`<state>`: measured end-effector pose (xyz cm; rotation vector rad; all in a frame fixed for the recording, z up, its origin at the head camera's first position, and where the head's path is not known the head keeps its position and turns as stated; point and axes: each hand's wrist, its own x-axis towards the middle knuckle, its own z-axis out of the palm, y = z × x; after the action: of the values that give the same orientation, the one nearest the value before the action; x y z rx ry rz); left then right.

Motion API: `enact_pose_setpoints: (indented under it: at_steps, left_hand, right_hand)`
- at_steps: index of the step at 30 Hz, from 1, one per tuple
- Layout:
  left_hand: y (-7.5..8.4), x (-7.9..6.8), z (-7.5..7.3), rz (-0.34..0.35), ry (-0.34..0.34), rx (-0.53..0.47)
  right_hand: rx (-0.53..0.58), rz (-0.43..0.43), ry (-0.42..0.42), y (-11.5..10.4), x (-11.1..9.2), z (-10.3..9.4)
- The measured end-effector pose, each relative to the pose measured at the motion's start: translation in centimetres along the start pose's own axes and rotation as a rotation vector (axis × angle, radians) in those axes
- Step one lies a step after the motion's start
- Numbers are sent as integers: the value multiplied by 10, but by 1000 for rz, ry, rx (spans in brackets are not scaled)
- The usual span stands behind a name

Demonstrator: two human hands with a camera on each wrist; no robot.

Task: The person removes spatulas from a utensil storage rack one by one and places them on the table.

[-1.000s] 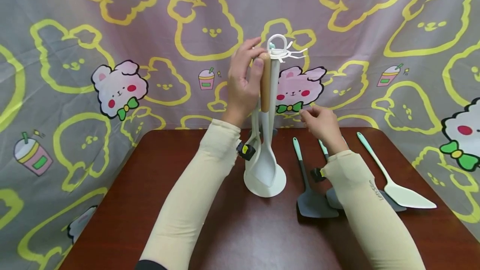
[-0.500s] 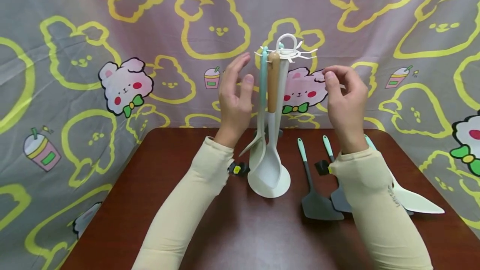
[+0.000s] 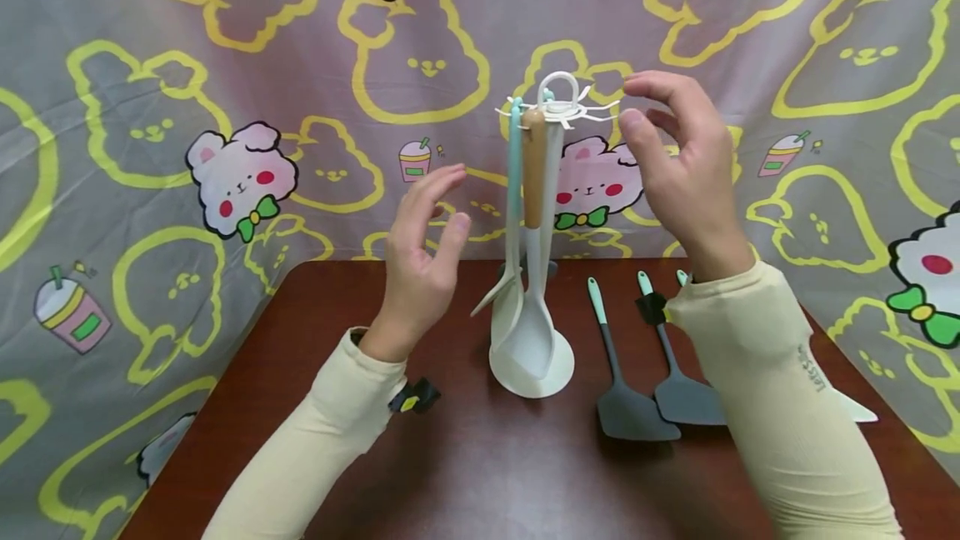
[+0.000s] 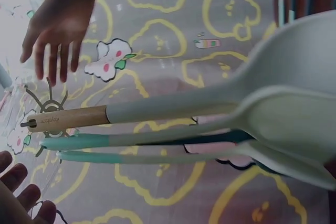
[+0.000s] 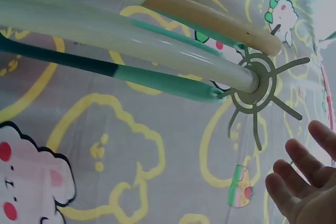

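Note:
A white utensil stand (image 3: 558, 112) rises from a round base at the table's middle, hooks fanning out at its top. From it hangs a wooden-handled ladle (image 3: 534, 173) with a pale bowl. Two utensils with mint handles (image 4: 84, 141) hang beside the ladle; a dark-shafted one with a mint handle (image 5: 157, 84) hangs behind. My left hand (image 3: 423, 261) is held left of the stand, fingers loosely bent, holding nothing. At hook height on the right, my right hand (image 3: 686, 161) has thumb and fingers apart; the right wrist view shows a gap between its fingers (image 5: 299, 174) and the hooks.
Right of the stand, a dark grey turner (image 3: 636, 415) and a second grey turner (image 3: 686, 400) lie on the brown table (image 3: 360, 457). The tip of a pale green spatula (image 3: 855, 407) shows past my right sleeve. A cartoon-print cloth (image 3: 285, 7) hangs behind.
My left hand has left the stand's top, moving left and down and uncovering a mint handle. My right hand has risen from above the turners to beside the hooks.

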<state>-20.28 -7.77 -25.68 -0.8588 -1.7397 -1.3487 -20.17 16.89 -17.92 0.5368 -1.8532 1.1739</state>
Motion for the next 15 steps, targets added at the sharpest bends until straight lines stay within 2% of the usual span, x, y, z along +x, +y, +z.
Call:
enact_pose_setpoints:
  at_steps: [5, 8, 15]
  left_hand:
    - [-2, -23, -21, -20, -85, 80]
    - [-5, -35, -28, -50, -123, 115]
    - [-11, -48, -31, -114, -159, 142]
  right_hand:
    - [-135, 33, -101, -7, 14, 5]
    - [-189, 39, -135, -6, 19, 10]
    - [-214, 64, -170, -6, 20, 20]
